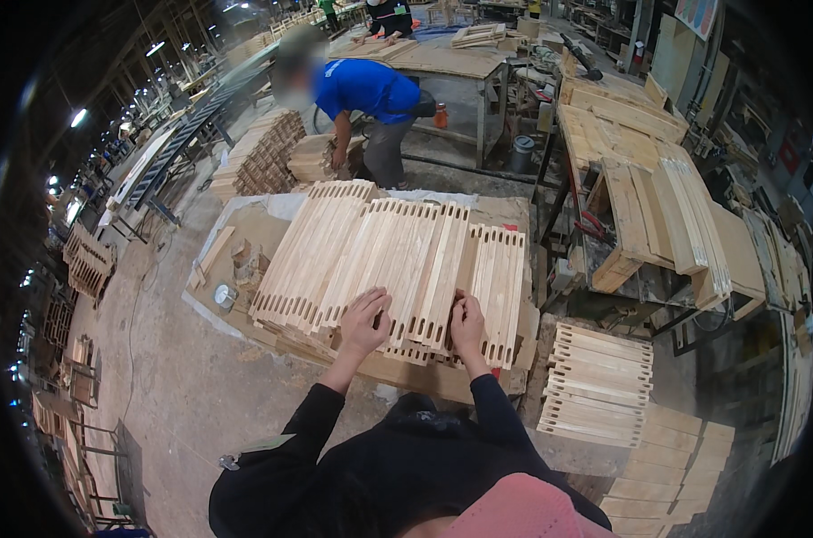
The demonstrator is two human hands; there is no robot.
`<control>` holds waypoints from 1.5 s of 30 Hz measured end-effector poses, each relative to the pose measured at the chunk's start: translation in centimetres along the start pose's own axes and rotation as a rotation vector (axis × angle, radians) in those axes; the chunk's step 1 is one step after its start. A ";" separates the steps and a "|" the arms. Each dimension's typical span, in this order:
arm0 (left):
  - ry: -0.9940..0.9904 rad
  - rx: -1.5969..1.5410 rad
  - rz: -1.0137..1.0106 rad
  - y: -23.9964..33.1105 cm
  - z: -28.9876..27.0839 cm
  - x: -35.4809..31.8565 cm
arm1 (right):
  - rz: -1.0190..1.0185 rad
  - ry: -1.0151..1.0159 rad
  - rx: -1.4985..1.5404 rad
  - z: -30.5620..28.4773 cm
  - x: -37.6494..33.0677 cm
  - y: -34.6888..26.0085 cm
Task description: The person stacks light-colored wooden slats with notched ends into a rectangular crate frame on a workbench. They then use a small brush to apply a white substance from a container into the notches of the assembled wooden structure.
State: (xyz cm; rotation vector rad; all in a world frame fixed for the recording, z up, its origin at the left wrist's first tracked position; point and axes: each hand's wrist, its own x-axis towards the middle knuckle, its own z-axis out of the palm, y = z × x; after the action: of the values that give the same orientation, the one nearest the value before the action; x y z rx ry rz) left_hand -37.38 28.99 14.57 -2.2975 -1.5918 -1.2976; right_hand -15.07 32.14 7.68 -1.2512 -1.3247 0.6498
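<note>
In front of me, several pale wooden slats [397, 255] lie side by side in stacked rows, with oblong slots cut near their ends. My left hand [365, 321] rests on the slats near their close ends, fingers laid over the wood and thumb apart. Further right, my right hand [467, 321] has its fingers bent against the edge slat of the middle group, at the gap beside it. Another row of slotted slats [498, 287] lies just right of that gap, slightly lower. The undersides of my fingers are hidden.
A cardboard-covered worktable [272, 215] carries the slats, a metal tin [225, 294] and wood offcuts. Beyond it, a person in a blue shirt [368, 90] bends over stacked wood [261, 152]. More slats [596, 384] lie low at right, below a wooden bench [622, 134].
</note>
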 end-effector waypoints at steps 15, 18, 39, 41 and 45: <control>-0.006 -0.002 -0.013 0.1 -0.1 -0.1 | -0.003 -0.014 0.009 0.0 0.0 0.3; -0.010 0.001 -0.020 0.1 0.0 -0.1 | -0.029 -0.010 0.010 0.2 0.0 0.5; 0.013 -0.026 -0.005 0.1 -0.1 0.1 | -0.027 0.012 -0.018 0.1 0.0 0.0; 0.009 -0.029 -0.012 0.1 -0.1 0.0 | -0.008 0.006 -0.026 0.1 0.0 -0.1; 0.013 -0.024 -0.013 0.0 0.0 0.0 | 0.004 0.010 -0.028 0.2 0.0 0.1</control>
State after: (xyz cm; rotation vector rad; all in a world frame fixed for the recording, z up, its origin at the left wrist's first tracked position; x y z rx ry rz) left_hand -37.39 28.97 14.57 -2.2911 -1.5987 -1.3386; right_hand -15.22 32.20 7.51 -1.2779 -1.3279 0.6290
